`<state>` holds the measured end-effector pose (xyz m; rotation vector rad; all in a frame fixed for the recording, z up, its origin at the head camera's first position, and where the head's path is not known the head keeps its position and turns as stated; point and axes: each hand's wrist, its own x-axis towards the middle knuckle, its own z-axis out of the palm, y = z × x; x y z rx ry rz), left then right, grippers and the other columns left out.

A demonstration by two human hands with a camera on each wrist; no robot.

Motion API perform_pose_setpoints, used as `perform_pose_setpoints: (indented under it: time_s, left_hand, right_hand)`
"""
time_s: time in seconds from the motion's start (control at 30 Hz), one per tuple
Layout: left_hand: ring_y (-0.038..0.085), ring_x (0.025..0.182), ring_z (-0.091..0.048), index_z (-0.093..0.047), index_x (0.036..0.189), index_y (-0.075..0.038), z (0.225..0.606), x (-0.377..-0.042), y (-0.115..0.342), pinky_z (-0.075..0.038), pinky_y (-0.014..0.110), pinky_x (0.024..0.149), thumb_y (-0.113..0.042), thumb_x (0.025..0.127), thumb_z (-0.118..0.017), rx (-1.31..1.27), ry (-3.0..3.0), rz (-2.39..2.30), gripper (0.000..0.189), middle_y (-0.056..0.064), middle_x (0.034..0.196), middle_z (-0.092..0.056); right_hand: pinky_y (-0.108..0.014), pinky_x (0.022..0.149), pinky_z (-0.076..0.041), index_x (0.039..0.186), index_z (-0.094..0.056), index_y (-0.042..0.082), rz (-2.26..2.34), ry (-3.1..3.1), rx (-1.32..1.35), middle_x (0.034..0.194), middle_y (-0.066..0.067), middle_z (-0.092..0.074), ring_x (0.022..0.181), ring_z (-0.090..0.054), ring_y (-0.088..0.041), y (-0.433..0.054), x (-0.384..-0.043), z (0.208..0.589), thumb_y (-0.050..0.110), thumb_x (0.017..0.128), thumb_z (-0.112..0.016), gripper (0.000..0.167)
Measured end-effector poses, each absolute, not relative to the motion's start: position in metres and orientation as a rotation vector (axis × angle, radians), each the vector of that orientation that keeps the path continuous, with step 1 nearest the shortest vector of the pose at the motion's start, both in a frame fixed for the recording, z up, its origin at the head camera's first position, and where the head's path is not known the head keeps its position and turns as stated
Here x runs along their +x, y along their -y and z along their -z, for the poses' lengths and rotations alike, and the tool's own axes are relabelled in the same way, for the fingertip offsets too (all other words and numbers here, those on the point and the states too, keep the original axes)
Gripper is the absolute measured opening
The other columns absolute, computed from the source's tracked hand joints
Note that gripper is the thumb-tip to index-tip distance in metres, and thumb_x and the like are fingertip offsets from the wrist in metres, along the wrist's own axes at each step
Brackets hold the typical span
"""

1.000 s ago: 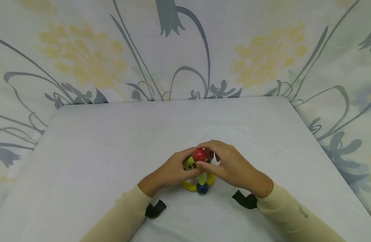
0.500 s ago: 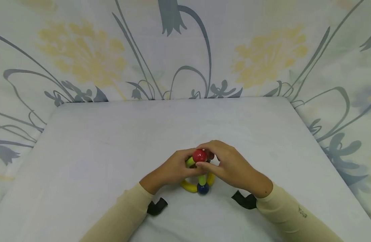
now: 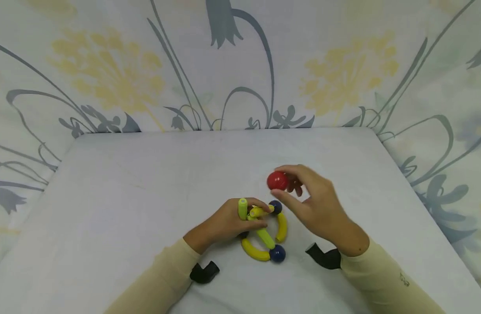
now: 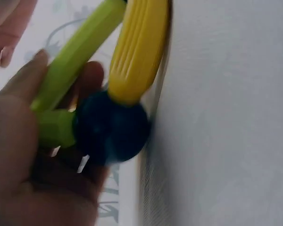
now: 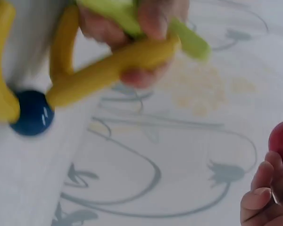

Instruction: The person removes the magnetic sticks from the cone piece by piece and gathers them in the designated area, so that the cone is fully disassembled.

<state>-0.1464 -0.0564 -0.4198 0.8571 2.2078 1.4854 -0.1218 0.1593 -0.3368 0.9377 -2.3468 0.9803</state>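
My right hand (image 3: 322, 207) pinches a shiny red ball (image 3: 277, 181) between thumb and fingers, raised apart from the pieces below. Among lime-green rods (image 3: 242, 209) and a yellow rod (image 3: 260, 212), my left hand (image 3: 224, 222) has its fingers and thumb curled round their meeting ends. These rods slant up from a ring of curved yellow pieces (image 3: 256, 250) and dark blue balls (image 3: 277, 254). The left wrist view has a blue ball (image 4: 112, 128) joined to a ribbed yellow piece (image 4: 139, 52), with green rods (image 4: 80, 52) in the palm. The right wrist view catches the red ball (image 5: 282, 141) at its edge.
Black bent straps (image 3: 205, 272) show by both forearms, the other black piece (image 3: 324, 257) beside the right sleeve. A white cloth covers the table (image 3: 126, 196). Flower-patterned fabric (image 3: 240, 65) hangs behind and at the sides.
My right hand has lifted the red ball off the rod ends, up and to the right. The rods have come apart at the top, and the ring's front has shifted slightly right.
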Motion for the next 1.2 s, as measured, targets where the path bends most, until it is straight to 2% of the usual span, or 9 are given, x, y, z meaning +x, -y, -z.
perform_pose_setpoints:
  time_s: [0.1,0.17,0.27,0.4,0.63,0.87,1.03,1.2]
  left_hand:
    - [0.006,0.103,-0.063,-0.070,0.120,-0.017,0.420,-0.146,0.056,-0.051,0.021,0.094,-0.025,0.089,-0.077,0.839,-2.220,-1.509,0.033,-0.006,0.118,-0.070]
    - [0.006,0.110,-0.063,-0.070,0.120,-0.017,0.419,-0.146,0.056,-0.050,0.022,0.098,-0.024,0.088,-0.077,0.838,-2.240,-1.518,0.034,-0.008,0.119,-0.070]
    - [0.005,0.113,-0.063,-0.070,0.121,-0.017,0.419,-0.145,0.056,-0.049,0.021,0.100,-0.025,0.088,-0.078,0.837,-2.265,-1.505,0.034,-0.009,0.119,-0.070]
    - [0.003,0.119,-0.061,-0.069,0.125,-0.017,0.416,-0.143,0.055,-0.048,0.020,0.102,-0.027,0.088,-0.078,0.855,-2.269,-1.487,0.039,-0.007,0.125,-0.070]
    - [0.004,0.120,-0.061,-0.065,0.130,-0.017,0.408,-0.139,0.053,-0.048,0.025,0.103,-0.029,0.088,-0.077,0.934,-2.331,-1.445,0.045,-0.004,0.127,-0.069]
    - [0.005,0.113,-0.063,-0.063,0.132,-0.017,0.401,-0.135,0.049,-0.051,0.023,0.096,-0.029,0.088,-0.078,0.937,-2.374,-1.372,0.048,-0.003,0.128,-0.069]
    - [0.007,0.112,-0.063,-0.062,0.133,-0.017,0.399,-0.131,0.047,-0.051,0.023,0.094,-0.029,0.089,-0.077,0.925,-2.396,-1.330,0.048,-0.001,0.128,-0.069]
    - [0.009,0.102,-0.064,-0.062,0.133,-0.018,0.398,-0.130,0.046,-0.052,0.021,0.087,-0.027,0.090,-0.076,0.929,-2.401,-1.322,0.047,-0.001,0.123,-0.070]
  right_hand:
    - [-0.014,0.067,-0.043,0.119,-0.063,-0.001,-1.008,2.287,0.840,0.093,-0.006,-0.067,0.076,-0.053,-0.011,-0.166,-0.123,0.329,0.035,0.094,-0.070,0.044]
    - [-0.013,0.067,-0.044,0.119,-0.063,0.000,-1.017,2.324,0.813,0.093,-0.006,-0.067,0.076,-0.053,-0.010,-0.168,-0.124,0.327,0.025,0.090,-0.076,0.040]
    - [-0.015,0.066,-0.045,0.119,-0.063,0.001,-1.032,2.378,0.789,0.093,-0.004,-0.067,0.076,-0.054,-0.010,-0.169,-0.125,0.328,0.005,0.081,-0.081,0.043]
    - [-0.015,0.065,-0.045,0.117,-0.064,0.000,-1.045,2.367,0.766,0.091,-0.003,-0.067,0.074,-0.054,-0.013,-0.173,-0.127,0.329,0.001,0.077,-0.082,0.044]
    - [-0.014,0.064,-0.045,0.117,-0.065,0.001,-1.059,2.380,0.742,0.090,-0.003,-0.067,0.075,-0.054,-0.008,-0.176,-0.132,0.330,0.004,0.080,-0.082,0.041]
    - [-0.018,0.066,-0.048,0.117,-0.064,0.005,-1.124,2.516,0.682,0.091,-0.002,-0.068,0.076,-0.057,-0.010,-0.180,-0.140,0.337,0.011,0.086,-0.079,0.036]
    - [-0.026,0.069,-0.051,0.119,-0.063,0.009,-1.118,2.802,0.587,0.092,-0.004,-0.069,0.080,-0.060,-0.016,-0.190,-0.161,0.356,0.023,0.092,-0.074,0.032]
    - [-0.030,0.070,-0.052,0.117,-0.059,0.010,-1.087,3.071,0.566,0.096,-0.007,-0.070,0.082,-0.062,-0.018,-0.201,-0.181,0.385,0.023,0.092,-0.073,0.031]
